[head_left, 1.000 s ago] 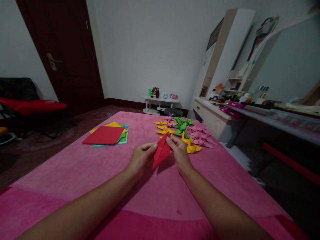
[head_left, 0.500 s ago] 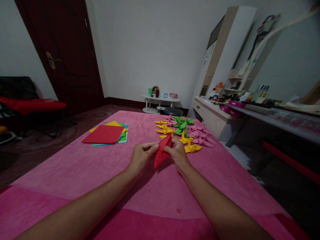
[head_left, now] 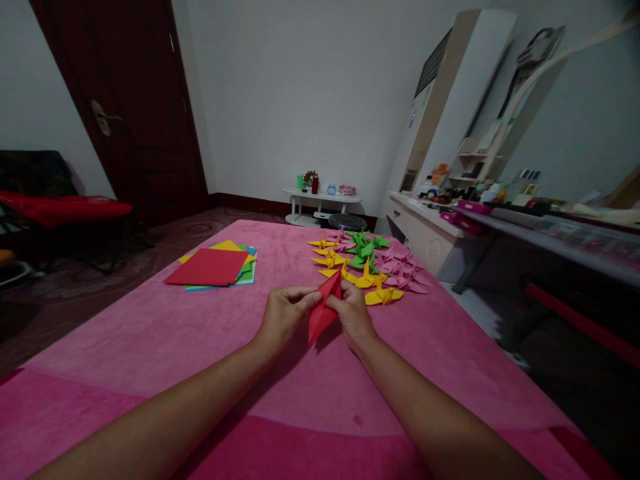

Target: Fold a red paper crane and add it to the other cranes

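A red folded paper (head_left: 324, 313), narrow and diamond-shaped, is held up over the pink cloth between both hands. My left hand (head_left: 287, 312) pinches its left edge, thumb on the near face. On the opposite edge my right hand (head_left: 354, 312) grips it, the thumb pressed to the paper's front and the fingers partly hidden behind. Just beyond the right hand lie several folded paper cranes: yellow cranes (head_left: 384, 295) closest, green cranes (head_left: 364, 248) and pink cranes (head_left: 404, 270) farther back and to the right.
A stack of coloured paper sheets, a red sheet (head_left: 207, 267) on top, lies at the left of the pink-covered table (head_left: 150, 347). Beyond stands a small white table (head_left: 320, 196). To the right is a white dresser (head_left: 425, 230); a red chair (head_left: 70, 207) is at left.
The red paper has tipped slightly, its lower point coming a little nearer to me. Both hands keep their pinch on it and have barely shifted.
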`<action>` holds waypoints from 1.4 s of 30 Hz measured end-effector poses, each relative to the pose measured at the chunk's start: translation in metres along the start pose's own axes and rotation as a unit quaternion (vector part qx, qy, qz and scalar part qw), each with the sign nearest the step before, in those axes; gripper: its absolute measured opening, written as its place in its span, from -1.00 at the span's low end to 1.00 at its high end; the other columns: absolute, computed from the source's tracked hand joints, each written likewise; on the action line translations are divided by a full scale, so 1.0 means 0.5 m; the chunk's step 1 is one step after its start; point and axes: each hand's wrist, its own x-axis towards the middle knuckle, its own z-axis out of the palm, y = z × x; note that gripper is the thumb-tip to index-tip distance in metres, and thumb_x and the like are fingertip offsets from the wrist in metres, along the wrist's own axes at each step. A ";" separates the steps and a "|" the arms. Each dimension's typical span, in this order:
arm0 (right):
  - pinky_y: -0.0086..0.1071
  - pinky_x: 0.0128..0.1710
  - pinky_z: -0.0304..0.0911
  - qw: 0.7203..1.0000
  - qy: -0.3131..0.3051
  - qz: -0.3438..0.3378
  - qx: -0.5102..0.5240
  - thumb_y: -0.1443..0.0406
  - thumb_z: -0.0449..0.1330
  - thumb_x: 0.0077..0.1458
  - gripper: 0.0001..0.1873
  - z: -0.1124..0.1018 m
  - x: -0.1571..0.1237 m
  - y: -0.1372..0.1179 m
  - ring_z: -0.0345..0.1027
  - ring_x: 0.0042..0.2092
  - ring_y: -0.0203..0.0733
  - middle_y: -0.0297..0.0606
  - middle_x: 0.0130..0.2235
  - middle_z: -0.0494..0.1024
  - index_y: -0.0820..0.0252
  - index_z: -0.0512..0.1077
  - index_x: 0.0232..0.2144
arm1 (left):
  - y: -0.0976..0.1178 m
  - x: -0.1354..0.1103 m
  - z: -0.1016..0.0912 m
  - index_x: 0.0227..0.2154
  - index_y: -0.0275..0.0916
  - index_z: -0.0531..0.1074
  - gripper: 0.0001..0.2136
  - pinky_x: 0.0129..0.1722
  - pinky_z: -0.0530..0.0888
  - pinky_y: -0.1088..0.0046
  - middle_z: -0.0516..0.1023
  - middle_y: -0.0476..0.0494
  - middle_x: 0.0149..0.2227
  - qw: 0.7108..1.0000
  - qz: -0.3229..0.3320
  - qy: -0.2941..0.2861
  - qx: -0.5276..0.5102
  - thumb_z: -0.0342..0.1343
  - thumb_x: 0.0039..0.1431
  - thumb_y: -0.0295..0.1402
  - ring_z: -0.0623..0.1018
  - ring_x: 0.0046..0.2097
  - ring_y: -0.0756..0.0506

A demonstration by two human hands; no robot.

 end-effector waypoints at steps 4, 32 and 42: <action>-0.46 -0.47 0.14 1.000 0.012 -0.014 0.011 0.31 0.27 -0.21 -0.87 0.002 -0.004 0.002 0.19 -0.49 -0.33 -0.40 -0.52 0.40 0.24 0.40 -0.53 | 0.014 -0.002 0.002 -0.41 -0.34 0.60 -0.80 -0.46 0.40 0.49 0.59 -0.18 -0.48 1.000 0.016 0.005 0.026 0.28 -0.15 -0.35 0.48 -0.49 -0.04; -0.45 -0.39 0.17 0.994 0.043 -0.028 0.099 0.24 0.26 -0.11 -0.84 0.004 -0.002 -0.013 0.23 -0.46 -0.34 -0.38 -0.49 0.40 0.20 0.40 -0.50 | 0.001 -0.001 -0.002 -0.40 -0.28 0.60 -0.82 -0.44 0.38 0.51 0.59 -0.13 -0.45 0.996 0.043 0.005 0.076 0.24 -0.08 -0.32 0.48 -0.45 -0.03; -0.46 -0.38 0.16 0.997 0.015 -0.043 0.060 0.24 0.27 -0.12 -0.86 0.018 -0.015 -0.009 0.20 -0.44 -0.33 -0.38 -0.48 0.38 0.19 0.42 -0.51 | 0.015 -0.004 -0.004 -0.48 -0.25 0.60 -0.87 -0.43 0.33 0.54 0.56 -0.09 -0.46 0.980 0.112 0.028 0.161 0.19 -0.03 -0.32 0.44 -0.43 -0.02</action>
